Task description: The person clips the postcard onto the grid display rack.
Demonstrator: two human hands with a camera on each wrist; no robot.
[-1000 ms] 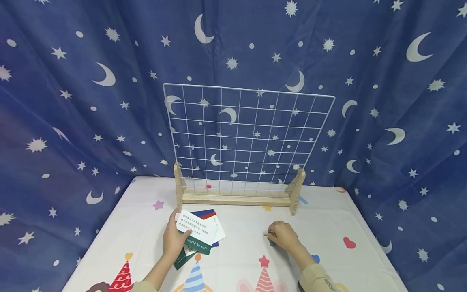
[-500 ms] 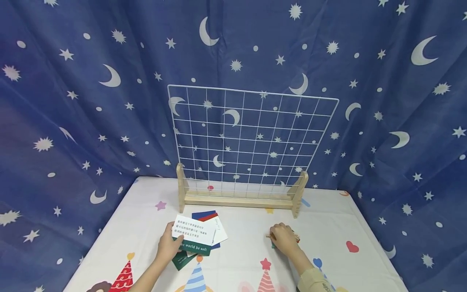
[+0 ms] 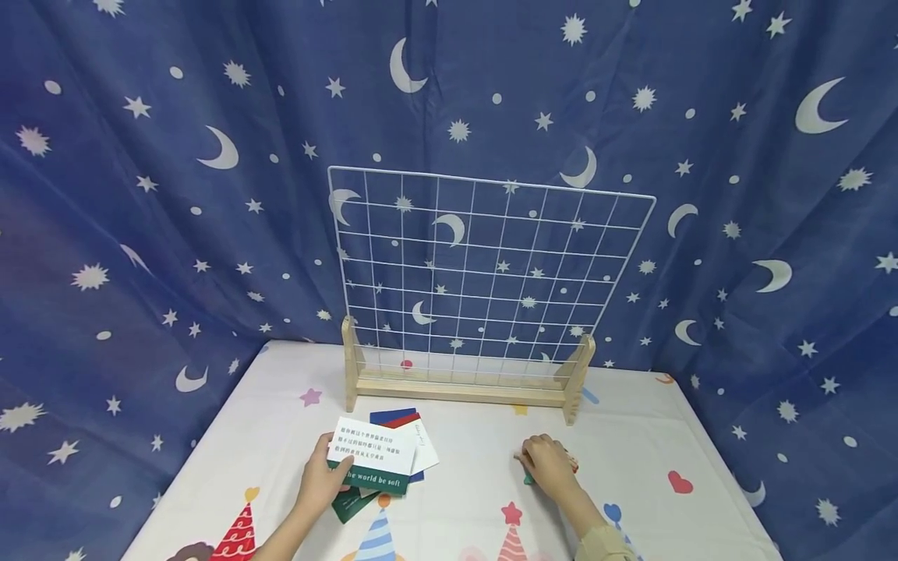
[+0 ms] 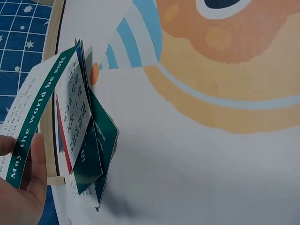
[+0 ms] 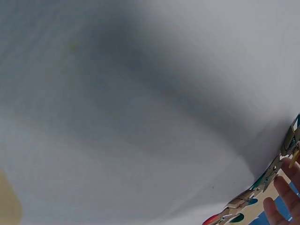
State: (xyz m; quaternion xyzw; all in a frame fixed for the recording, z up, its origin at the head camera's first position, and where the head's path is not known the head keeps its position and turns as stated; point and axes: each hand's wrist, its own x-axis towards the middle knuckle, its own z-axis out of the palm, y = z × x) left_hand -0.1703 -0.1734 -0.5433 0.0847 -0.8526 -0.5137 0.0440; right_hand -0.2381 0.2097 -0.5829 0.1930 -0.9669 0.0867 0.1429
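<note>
My left hand holds a white and green printed card by its left edge, thumb on top. Beneath and behind this card lie several other cards, fanned out in white, green, blue and red. From the left wrist, the held card stands apart from the loose pile. My right hand rests over a small heap of wooden clothespins with teal and red parts. Its fingertips touch the heap; the thumb is hidden, so I cannot see whether one is pinched.
A white wire grid stands upright in a wooden base at the back of the table. The white tablecloth carries printed party hats and shapes. A blue star-and-moon curtain hangs behind and at both sides.
My left hand has drawn the top card slightly left and toward me, baring more of the cards under it. The right hand stays over the clothespins, fingers shifting slightly. The head view has shifted a little.
</note>
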